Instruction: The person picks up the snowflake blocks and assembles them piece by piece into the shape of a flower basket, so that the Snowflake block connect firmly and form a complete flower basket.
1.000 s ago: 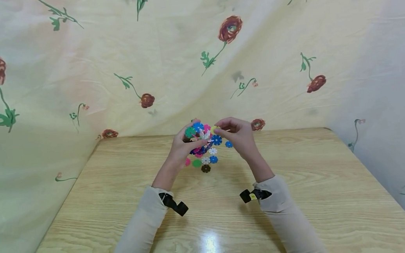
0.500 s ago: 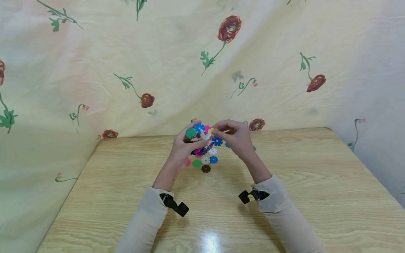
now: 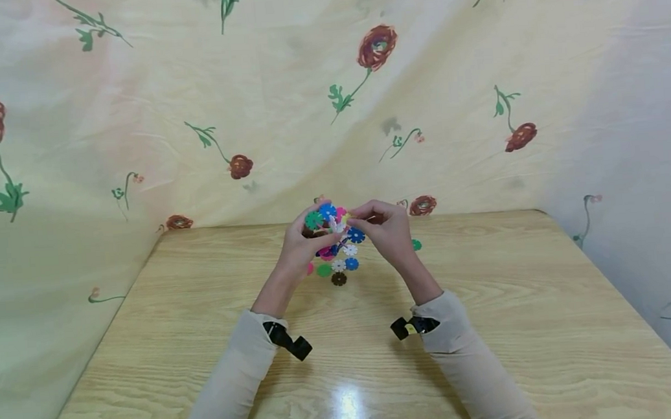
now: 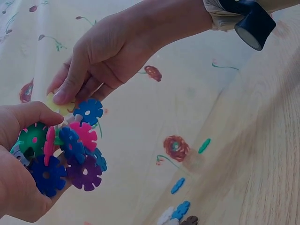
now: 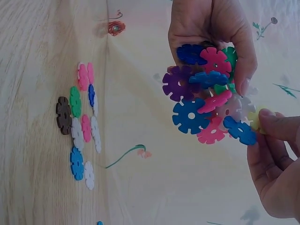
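Observation:
Between both raised hands is a cluster of interlocked snowflake discs (image 5: 191,116) in blue, pink, purple, green and white. My left hand (image 3: 298,248) grips it from the left, thumb in front; some of its fingers are hidden behind the discs. On the other side, my right hand (image 3: 388,233) pinches a yellow snowflake disc (image 4: 66,108) between thumb and fingers. That yellow disc is at the cluster's edge, beside a white disc (image 5: 247,103) and a blue disc (image 5: 240,130). Whether its slot is joined to another disc, I cannot tell.
Several loose discs lie on the wooden table (image 3: 344,339) below the hands, among them a brown disc (image 3: 338,279) and a light green disc (image 3: 324,270). A darker green disc (image 3: 416,245) lies right of the right wrist. A flowered cloth (image 3: 281,96) hangs behind the table.
My right hand has moved slightly left with the yellow disc, bringing it against the cluster. A loose blue disc is now hidden behind that hand, and a green one shows to its right.

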A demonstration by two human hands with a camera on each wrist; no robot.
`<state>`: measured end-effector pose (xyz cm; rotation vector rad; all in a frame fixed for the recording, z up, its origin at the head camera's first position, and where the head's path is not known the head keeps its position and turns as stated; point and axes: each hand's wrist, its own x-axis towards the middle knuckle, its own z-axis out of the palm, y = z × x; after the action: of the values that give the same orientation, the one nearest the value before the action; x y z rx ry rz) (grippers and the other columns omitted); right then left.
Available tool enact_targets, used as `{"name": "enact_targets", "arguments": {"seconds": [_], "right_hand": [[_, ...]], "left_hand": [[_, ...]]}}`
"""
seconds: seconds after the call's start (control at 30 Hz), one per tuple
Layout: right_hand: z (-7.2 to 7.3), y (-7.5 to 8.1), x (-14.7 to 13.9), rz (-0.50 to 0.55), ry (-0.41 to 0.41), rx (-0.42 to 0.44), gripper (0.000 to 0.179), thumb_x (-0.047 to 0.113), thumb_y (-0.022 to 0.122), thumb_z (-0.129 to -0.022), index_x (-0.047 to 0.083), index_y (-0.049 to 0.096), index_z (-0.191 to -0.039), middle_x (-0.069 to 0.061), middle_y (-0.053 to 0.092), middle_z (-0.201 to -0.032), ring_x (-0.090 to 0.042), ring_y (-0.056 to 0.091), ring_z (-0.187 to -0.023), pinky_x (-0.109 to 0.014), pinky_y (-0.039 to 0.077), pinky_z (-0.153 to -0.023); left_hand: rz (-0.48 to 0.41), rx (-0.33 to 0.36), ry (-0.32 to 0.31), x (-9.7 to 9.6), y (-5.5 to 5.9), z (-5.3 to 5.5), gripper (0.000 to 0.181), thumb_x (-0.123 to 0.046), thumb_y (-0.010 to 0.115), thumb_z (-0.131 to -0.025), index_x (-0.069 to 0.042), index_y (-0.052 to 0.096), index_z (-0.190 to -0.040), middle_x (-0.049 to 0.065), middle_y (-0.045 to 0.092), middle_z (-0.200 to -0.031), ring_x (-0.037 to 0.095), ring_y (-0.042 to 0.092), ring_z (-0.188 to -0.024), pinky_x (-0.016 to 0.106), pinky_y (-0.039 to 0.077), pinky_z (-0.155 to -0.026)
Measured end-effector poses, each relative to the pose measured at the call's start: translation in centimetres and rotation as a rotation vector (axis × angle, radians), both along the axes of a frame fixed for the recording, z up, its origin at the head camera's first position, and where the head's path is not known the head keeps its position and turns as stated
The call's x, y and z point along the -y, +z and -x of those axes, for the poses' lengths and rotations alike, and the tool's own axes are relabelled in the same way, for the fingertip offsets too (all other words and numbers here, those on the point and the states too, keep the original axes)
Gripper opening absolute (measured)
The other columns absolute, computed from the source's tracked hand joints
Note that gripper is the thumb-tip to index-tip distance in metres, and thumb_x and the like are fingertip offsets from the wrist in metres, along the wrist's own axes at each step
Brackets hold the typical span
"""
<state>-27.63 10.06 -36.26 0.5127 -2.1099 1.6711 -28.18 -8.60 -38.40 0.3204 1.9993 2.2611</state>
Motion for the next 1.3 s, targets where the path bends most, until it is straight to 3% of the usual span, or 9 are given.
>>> {"name": "enact_targets", "arguments": {"seconds": [0.43, 0.77, 0.9, 1.1, 1.2, 1.3], "right_hand": [[0.4, -0.6, -0.4, 0.029, 0.039, -0.001, 0.008, 0.002, 0.077, -0.089, -0.006, 0.076, -0.089, -0.025, 0.074, -0.093, -0.005, 0.069, -0.074, -0.020, 0.058, -0.066], [0.1, -0.2, -0.3, -0.012, 0.048, 0.010, 0.007, 0.001, 0.076, -0.089, -0.006, 0.076, -0.091, -0.025, 0.074, -0.092, -0.013, 0.068, -0.073, -0.020, 0.057, -0.065], [0.3, -0.2, -0.6, -0.003, 0.054, 0.007, 0.009, 0.003, 0.076, -0.089, -0.006, 0.076, -0.091, -0.024, 0.074, -0.093, -0.009, 0.068, -0.073, -0.021, 0.058, -0.066], [0.8, -0.2, -1.3, 0.078, -0.009, 0.048, 0.012, 0.005, 0.077, -0.089, -0.005, 0.075, -0.095, -0.001, 0.074, -0.086, -0.005, 0.067, -0.076, -0.018, 0.056, -0.068], [0.8, -0.1, -1.2, 0.131, -0.029, 0.093, 0.016, 0.006, 0.077, -0.090, -0.006, 0.073, -0.099, 0.008, 0.070, -0.082, -0.006, 0.064, -0.075, -0.017, 0.055, -0.068], [0.7, 0.1, -0.9, 0.152, -0.011, 0.135, 0.019, 0.008, 0.077, -0.091, -0.007, 0.072, -0.102, 0.008, 0.068, -0.082, -0.008, 0.063, -0.073, -0.017, 0.055, -0.066]], "left_hand": [[-0.036, 0.025, -0.019, -0.2, -0.3, 0.0, 0.063, -0.003, 0.075, -0.091, -0.029, 0.056, -0.145, 0.011, 0.061, -0.131, 0.019, 0.062, -0.109, 0.028, 0.058, -0.090], [-0.038, 0.006, -0.019, -0.5, -0.2, -0.1, 0.064, 0.001, 0.075, -0.089, -0.026, 0.057, -0.144, 0.011, 0.063, -0.126, 0.017, 0.064, -0.103, 0.026, 0.060, -0.084], [-0.049, 0.023, -0.025, -0.5, 0.0, 0.0, 0.065, 0.000, 0.075, -0.089, -0.028, 0.056, -0.145, 0.007, 0.063, -0.121, 0.015, 0.064, -0.101, 0.023, 0.059, -0.082], [-0.034, 0.028, -0.039, -0.4, 0.6, 0.1, 0.070, -0.012, 0.081, -0.088, -0.040, 0.052, -0.146, 0.005, 0.061, -0.124, 0.018, 0.062, -0.109, 0.027, 0.058, -0.089], [-0.050, 0.022, -0.026, -0.5, 0.6, 0.1, 0.072, -0.012, 0.082, -0.087, -0.037, 0.050, -0.147, 0.005, 0.060, -0.135, 0.023, 0.060, -0.122, 0.033, 0.055, -0.100], [-0.081, 0.022, 0.006, -0.6, 0.4, 0.1, 0.071, -0.011, 0.081, -0.087, -0.033, 0.050, -0.148, 0.006, 0.059, -0.140, 0.024, 0.059, -0.128, 0.035, 0.053, -0.105]]}}
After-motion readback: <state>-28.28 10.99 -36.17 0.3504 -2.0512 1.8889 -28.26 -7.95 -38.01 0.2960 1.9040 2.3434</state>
